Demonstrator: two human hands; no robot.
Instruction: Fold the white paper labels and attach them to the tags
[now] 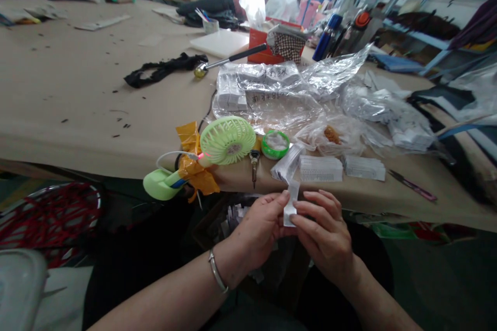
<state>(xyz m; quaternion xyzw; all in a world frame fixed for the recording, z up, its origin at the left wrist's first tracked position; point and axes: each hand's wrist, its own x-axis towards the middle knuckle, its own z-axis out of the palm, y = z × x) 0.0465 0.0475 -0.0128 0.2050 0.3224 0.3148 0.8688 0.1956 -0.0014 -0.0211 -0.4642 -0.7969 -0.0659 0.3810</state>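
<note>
A narrow white label strip (290, 206) is pinched in front of the table edge. My left hand (261, 225), with a metal bangle at the wrist, grips its left side between thumb and fingers. Thumb and fingertips of my right hand (324, 227) press on its right side. Just beyond the hands, a fanned bundle of white labels (288, 163) lies at the table's edge. Beside it are a stack of printed labels (321, 168) and another label stack (365, 168).
A green fan (228, 139) is taped to the table edge, near a soldering-iron-like tool (254, 165) and a round green tub (275, 144). Clear plastic bags (272, 93) lie behind. At right rests a thin cutter (412, 185). Below is a box of paper scraps (235, 214).
</note>
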